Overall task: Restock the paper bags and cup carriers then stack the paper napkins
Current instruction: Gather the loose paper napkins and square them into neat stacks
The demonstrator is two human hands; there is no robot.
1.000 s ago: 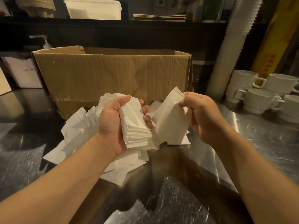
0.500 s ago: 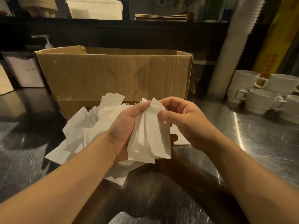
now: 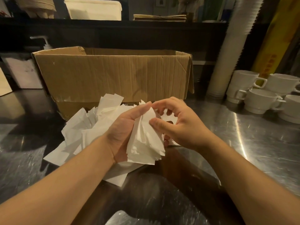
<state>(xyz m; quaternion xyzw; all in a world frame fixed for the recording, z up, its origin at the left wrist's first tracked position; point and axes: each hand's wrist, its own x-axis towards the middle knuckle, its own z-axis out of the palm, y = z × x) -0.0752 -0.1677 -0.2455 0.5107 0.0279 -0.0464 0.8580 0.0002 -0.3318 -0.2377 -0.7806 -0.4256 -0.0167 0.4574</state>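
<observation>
Head view, read from the left: a loose heap of paper napkins (image 3: 84,132) lies spilled on the steel worktop (image 3: 243,143), just in front of an open cardboard box (image 3: 113,75) and touching the left forearm. Next comes the left hand (image 3: 123,130), palm turned inward, fingers and thumb curled round a gathered stack of napkins (image 3: 146,143). That stack stands nearly upright, its long axis running from the fingertips down toward the wrist, and its lower edges are fanned and uneven. Directly beside it on the right, the right hand (image 3: 181,125) has its thumb pressed on the stack's face and its fingers curled over the top edge, pinching it. Farther right, well apart, a tall column of white cups (image 3: 227,51) and several mugs (image 3: 258,101) stand on the worktop.

Judging by this, squaring the stack comes next, and the loose heap lies left and ahead of both hands, nearer the left; the right would have to cross over to reach it.
</observation>
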